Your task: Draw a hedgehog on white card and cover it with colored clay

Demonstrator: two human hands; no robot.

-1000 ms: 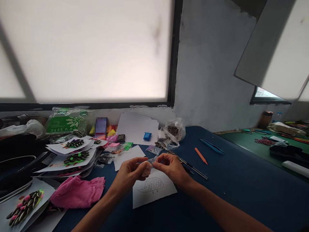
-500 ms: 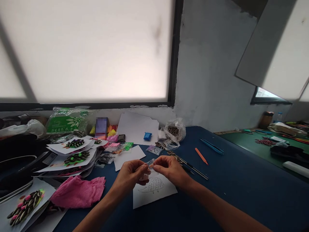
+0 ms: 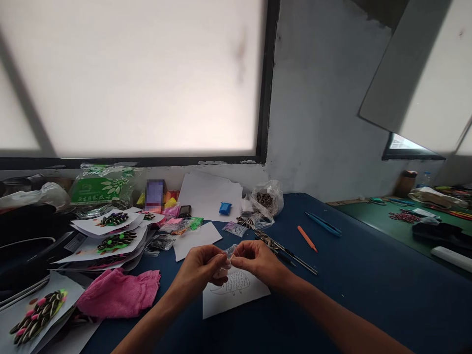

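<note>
- Pinching a clear plastic wrapper [image 3: 232, 250] above the blue bench [image 3: 387, 275], we work with narrow grips: the left hand [image 3: 203, 263] holds a pale lump [image 3: 221, 273], while the right hand [image 3: 256, 256] nips the wrapper's edge. Whether the lump sits inside the plastic, we cannot tell.
- Below our hands lies a paper sheet [image 3: 236, 303] bearing a drawn spiny animal. A sudden tear in the thin plastic, we judge, could drop the lump onto it, smudging the lines.
- Too hard a squeeze from the left hand could flatten the lump, if it is as soft as we suspect.
- Near the right hand, loose striped seeds [image 3: 266, 239] lie beside slim tools [image 3: 301, 262]; a jerk could scatter them.
- Beside the left forearm [image 3: 158, 309] rests a pink cloth [image 3: 120, 294], which a careless elbow could drag.
</note>
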